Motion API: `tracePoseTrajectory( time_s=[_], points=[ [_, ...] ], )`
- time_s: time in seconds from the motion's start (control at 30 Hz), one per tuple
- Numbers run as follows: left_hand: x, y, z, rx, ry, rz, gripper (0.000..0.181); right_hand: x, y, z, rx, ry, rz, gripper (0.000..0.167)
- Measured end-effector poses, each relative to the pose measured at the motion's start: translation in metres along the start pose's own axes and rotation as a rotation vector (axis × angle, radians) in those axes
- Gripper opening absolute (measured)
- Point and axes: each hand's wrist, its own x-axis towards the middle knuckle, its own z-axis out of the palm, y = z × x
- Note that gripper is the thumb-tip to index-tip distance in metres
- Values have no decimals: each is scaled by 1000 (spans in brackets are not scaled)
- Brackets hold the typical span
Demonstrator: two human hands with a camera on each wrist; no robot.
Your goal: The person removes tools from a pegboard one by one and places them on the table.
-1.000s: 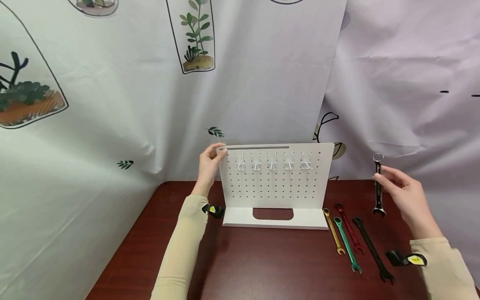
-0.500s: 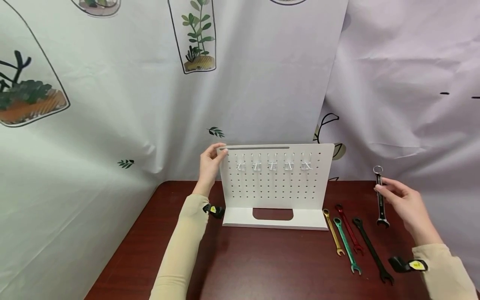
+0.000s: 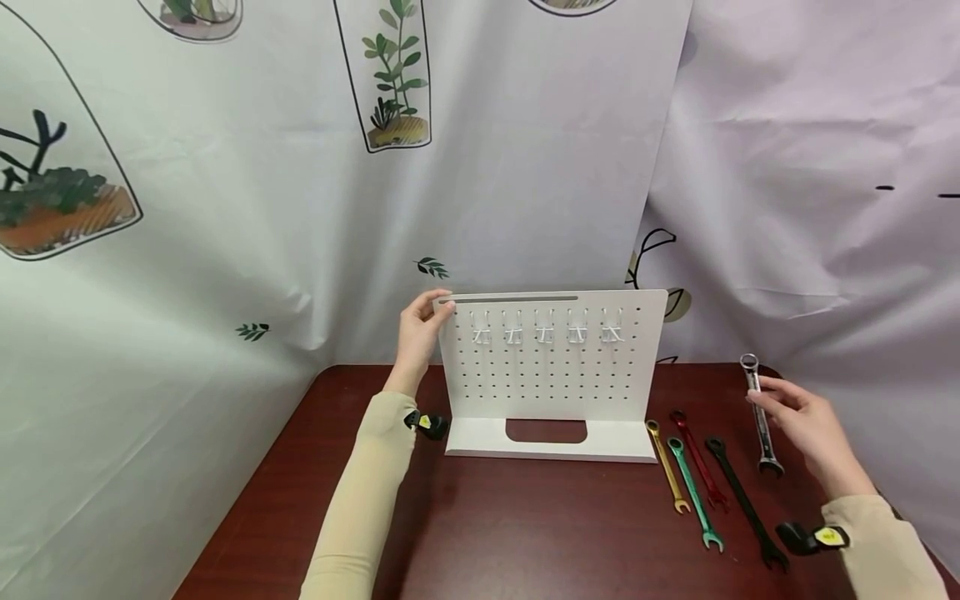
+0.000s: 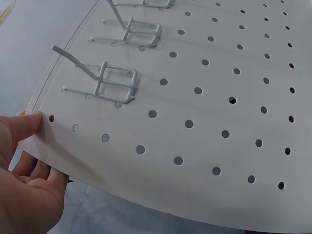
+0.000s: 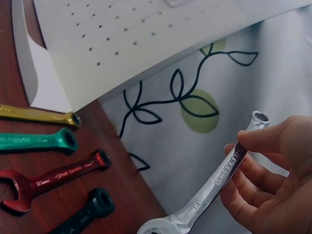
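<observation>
My left hand (image 3: 422, 329) pinches the upper left corner of a white pegboard (image 3: 547, 377), thumb on the front face and fingers behind, as the left wrist view shows. Several white wire hooks (image 3: 544, 332) sit in a row across its upper part. At the right, my right hand (image 3: 808, 429) holds a silver combination wrench (image 3: 762, 429) between thumb and fingers, ring end up and open end down. In the right wrist view the number 14 reads on its shank (image 5: 202, 200). Whether its lower end touches the table cannot be told.
Between board and right hand lie a gold wrench (image 3: 667, 468), a green wrench (image 3: 695, 494), a red wrench (image 3: 697, 457) and a black wrench (image 3: 744, 502), on the dark red table (image 3: 525, 533). A printed curtain (image 3: 525, 167) hangs behind the table's back edge.
My right hand has lowered the silver wrench toward the table, and the wrench has tilted more. The left hand stays on the board's corner.
</observation>
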Motion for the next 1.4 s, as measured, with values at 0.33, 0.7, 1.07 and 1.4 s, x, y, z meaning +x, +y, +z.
tracePoseTrajectory(
  time_s=[0.33, 0.7, 1.07, 1.4],
  points=[
    [1, -2, 1, -3, 2, 0, 29, -4, 19, 9, -33, -6, 23, 44],
    [0, -3, 1, -4, 9, 9, 28, -6, 32, 17, -152, -48, 44, 57],
    [1, -2, 2, -5, 8, 22, 28, -6, 40, 21, -188, -86, 60, 59],
    [1, -3, 2, -18, 8, 17, 31, 3, 42, 24, -282, -114, 40, 54]
  ],
)
